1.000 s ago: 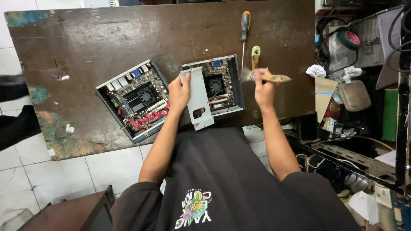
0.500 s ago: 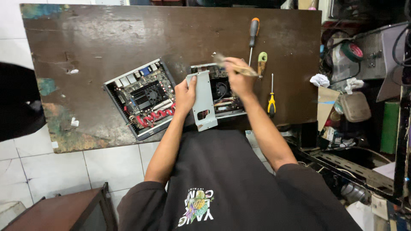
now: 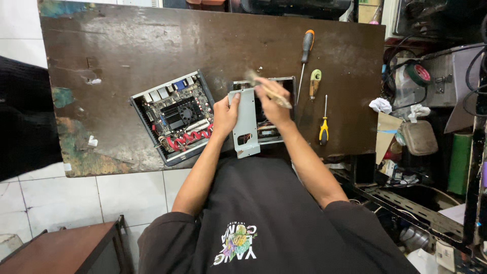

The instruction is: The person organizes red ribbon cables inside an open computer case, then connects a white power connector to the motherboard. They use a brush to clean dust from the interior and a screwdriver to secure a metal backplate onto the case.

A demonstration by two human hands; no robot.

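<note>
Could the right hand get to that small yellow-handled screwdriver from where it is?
Probably yes. The right hand holds a brush over the open case, and the small yellow-handled screwdriver lies just beside it on bare wooden table, nothing between; the brush occupies it, though.

A single head-worn camera looks almost straight down from above the person's chest. The dark table [image 3: 152, 45] fills the upper frame, the far edge at the top. Both hands sit near the middle: the left hand [image 3: 225, 114] and just beside it the right hand [image 3: 271, 104]. White floor tiles [image 3: 76, 198] show left of the arms, shelves of clutter [image 3: 431, 142] right.
</note>
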